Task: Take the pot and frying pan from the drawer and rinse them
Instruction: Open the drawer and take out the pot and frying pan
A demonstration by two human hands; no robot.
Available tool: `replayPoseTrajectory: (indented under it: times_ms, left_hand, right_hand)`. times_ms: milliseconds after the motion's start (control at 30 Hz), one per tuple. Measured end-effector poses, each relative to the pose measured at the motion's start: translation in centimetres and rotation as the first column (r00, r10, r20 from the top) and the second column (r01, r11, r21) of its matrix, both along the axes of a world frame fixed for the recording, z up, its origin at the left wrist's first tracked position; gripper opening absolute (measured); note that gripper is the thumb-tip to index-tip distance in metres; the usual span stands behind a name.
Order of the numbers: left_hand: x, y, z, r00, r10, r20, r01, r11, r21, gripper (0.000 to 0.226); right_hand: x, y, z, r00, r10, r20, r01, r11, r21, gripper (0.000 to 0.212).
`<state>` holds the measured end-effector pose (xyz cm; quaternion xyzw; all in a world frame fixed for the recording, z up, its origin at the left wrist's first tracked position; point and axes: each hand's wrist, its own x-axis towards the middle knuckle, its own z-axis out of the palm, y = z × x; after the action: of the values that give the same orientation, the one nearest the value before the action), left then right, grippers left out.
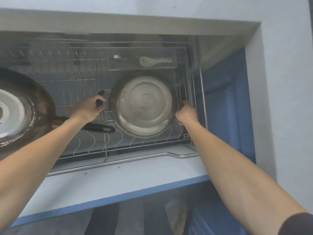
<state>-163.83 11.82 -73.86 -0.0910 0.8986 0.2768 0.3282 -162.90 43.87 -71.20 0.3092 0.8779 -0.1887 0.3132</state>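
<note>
**Both hands on the pot, ready to lift it out of the drawer**

The pot (144,106) sits in the right part of the open drawer (118,168), on the wire rack (76,92). The left hand (89,109) curls its fingers round the black handle on the pot's left side; the right hand (186,113) closes round the opposite handle, which its knuckles largely hide. Gripping both sides should keep the pot level as it rises.

The frying pan (22,109) lies at the left end, partly cut off by the frame's edge, its dark handle (100,128) pointing toward the pot and passing under the left forearm.

Room is tight on the right: the right hand is just beside the rack's side rail. A tray with a spoon (155,61) sits just behind the pot. Straight up and toward the person looks like the free way out.
</note>
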Motion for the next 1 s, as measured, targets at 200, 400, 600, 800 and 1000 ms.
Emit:
replayPoseTrajectory:
  times_ms: [200,400,600,800,1000]
  left_hand:
    - [-0.5,-0.9,0.0,1.0,0.017,-0.002,-0.017,1.0,-0.009,0.021]
    - [-1.1,-2.2,1.2,1.0,0.018,-0.021,-0.016,0.999,0.052,0.033]
    - [-1.7,-3.6,4.9,0.997,0.049,-0.066,-0.039,0.989,0.141,0.037]
    - [0.3,-5.3,12.7,0.997,0.018,-0.082,-0.001,0.979,0.206,0.032]
    - [4.7,-8.3,21.8,0.981,0.001,-0.196,0.047,0.97,0.238,0.035]
  right_hand:
    - [0.1,0.2,-1.5,0.988,0.12,-0.094,-0.114,0.991,0.072,0.048]
    - [1.7,0.1,-2.1,0.977,0.18,-0.117,-0.175,0.983,0.059,0.037]
    - [2.7,1.3,1.4,0.97,0.132,-0.204,-0.16,0.979,-0.129,0.035]
    - [1.7,3.3,10.7,0.94,0.299,-0.164,-0.327,0.926,-0.187,0.026]
    - [3.5,3.6,22.3,0.882,0.404,-0.241,-0.462,0.842,-0.279,0.018]
